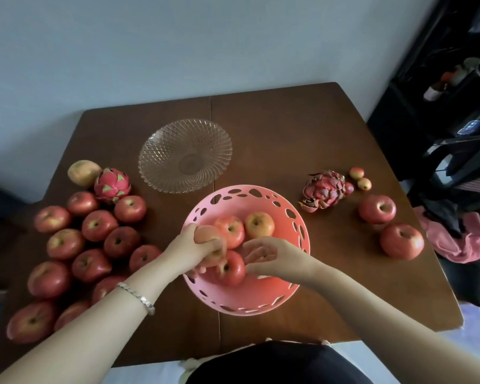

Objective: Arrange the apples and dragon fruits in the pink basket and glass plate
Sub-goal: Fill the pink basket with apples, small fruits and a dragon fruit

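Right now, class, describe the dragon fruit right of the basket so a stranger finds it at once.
Start at the pink basket mid-table. Beyond its right rim lies the dragon fruit, beside three tiny fruits. Unlike the bright pink one at left, its scales are dark and withered.

left hand point(190, 242) gripping apple point(205, 233) over pink basket point(261, 293), right hand point(272, 257) loose beside it, glass plate point(161, 151) behind, apples left

Eighteen apples point(99, 225) (four in the basket point(261, 306)), two dragon fruits point(112, 184), one glass plate point(161, 151).
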`<action>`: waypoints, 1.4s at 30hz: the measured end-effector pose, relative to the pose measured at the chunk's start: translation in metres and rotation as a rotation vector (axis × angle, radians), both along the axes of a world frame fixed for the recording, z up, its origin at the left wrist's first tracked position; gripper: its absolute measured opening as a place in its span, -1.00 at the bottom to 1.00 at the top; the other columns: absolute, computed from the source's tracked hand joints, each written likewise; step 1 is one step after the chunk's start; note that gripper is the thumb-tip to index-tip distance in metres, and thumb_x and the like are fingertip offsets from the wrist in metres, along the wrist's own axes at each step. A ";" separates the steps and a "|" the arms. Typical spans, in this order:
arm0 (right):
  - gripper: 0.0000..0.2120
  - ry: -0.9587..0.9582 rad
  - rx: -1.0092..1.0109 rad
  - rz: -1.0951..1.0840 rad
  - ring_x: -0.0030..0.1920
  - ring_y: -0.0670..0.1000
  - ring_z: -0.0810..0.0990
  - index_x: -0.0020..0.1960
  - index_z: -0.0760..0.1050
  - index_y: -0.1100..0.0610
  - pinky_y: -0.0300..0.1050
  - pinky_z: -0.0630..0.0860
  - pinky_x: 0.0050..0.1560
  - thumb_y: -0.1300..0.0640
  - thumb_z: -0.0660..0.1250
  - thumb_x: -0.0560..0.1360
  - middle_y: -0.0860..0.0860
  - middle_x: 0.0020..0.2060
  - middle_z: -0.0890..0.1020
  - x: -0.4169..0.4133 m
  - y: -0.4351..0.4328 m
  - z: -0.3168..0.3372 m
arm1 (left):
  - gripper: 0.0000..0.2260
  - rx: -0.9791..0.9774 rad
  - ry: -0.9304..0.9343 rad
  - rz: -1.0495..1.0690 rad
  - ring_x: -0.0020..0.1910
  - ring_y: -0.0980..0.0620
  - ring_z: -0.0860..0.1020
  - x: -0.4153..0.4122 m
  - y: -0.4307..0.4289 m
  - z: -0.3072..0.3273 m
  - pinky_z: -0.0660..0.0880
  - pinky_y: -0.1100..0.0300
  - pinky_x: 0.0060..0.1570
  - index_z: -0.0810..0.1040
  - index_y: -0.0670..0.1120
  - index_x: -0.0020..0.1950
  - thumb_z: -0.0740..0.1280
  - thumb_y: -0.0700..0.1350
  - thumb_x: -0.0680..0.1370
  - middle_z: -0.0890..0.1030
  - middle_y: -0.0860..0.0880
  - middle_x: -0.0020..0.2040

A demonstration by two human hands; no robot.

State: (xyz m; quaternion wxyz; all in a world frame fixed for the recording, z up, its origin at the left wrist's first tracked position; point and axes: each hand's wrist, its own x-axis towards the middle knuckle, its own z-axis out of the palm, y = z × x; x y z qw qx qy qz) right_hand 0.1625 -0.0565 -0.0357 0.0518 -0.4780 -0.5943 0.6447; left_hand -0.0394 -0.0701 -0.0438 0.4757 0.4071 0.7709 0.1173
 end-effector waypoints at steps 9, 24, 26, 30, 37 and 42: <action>-0.69 -0.048 -0.065 -0.143 -0.09 0.04 0.61 0.22 0.46 0.10 -0.28 0.56 -0.08 0.17 0.34 0.49 0.04 0.03 0.56 0.016 -0.002 -0.012 | -0.72 0.165 0.518 -0.308 -0.08 -0.15 0.60 -0.012 -0.008 -0.013 0.51 0.00 -0.05 0.43 -0.15 0.20 0.00 -0.14 0.63 0.54 -0.15 0.11; -0.63 -0.686 0.597 -0.418 0.24 0.05 0.41 0.25 0.46 0.08 -0.11 0.44 0.16 0.17 0.34 0.45 0.05 0.24 0.42 0.149 0.044 -0.013 | -0.72 0.364 0.561 -0.873 0.16 -0.12 0.51 0.140 0.052 0.020 0.45 0.01 0.06 0.44 -0.04 0.23 0.13 0.02 0.58 0.47 -0.01 0.20; -0.43 -0.951 0.495 -0.387 0.34 0.18 0.28 0.39 0.29 0.10 0.02 0.39 0.24 0.10 0.38 0.43 0.14 0.36 0.27 0.169 0.054 -0.023 | -0.75 0.343 0.544 -0.894 0.11 -0.13 0.54 0.148 0.058 0.018 0.49 0.00 0.04 0.45 -0.04 0.18 0.11 0.00 0.59 0.51 -0.02 0.16; -0.17 -1.107 0.184 -0.341 0.34 0.24 0.30 0.44 0.12 0.10 0.07 0.39 0.22 -0.08 0.47 0.33 0.18 0.37 0.24 0.193 0.063 -0.051 | -0.74 0.355 0.514 -0.913 0.09 -0.11 0.56 0.164 0.065 0.016 0.44 0.07 -0.01 0.46 -0.04 0.21 0.13 -0.02 0.59 0.52 -0.03 0.18; -0.18 -0.834 0.137 -0.479 0.06 0.09 0.54 0.37 0.23 0.03 -0.13 0.47 -0.19 -0.15 0.48 0.21 0.08 0.15 0.46 0.221 0.065 -0.067 | -0.65 0.475 0.412 -1.048 0.22 -0.09 0.47 0.237 0.103 -0.002 0.46 0.01 0.09 0.35 -0.03 0.35 0.22 -0.10 0.56 0.42 -0.03 0.32; -0.26 -0.662 0.246 -0.570 -0.06 -0.01 0.53 0.28 0.30 -0.06 -0.16 0.51 -0.17 -0.18 0.46 0.17 -0.03 0.03 0.48 0.236 0.065 -0.049 | -0.34 0.398 0.456 -1.207 0.40 -0.16 0.27 0.291 0.146 -0.036 0.45 -0.03 0.13 0.07 0.08 0.50 0.34 -0.16 0.51 0.05 -0.01 0.54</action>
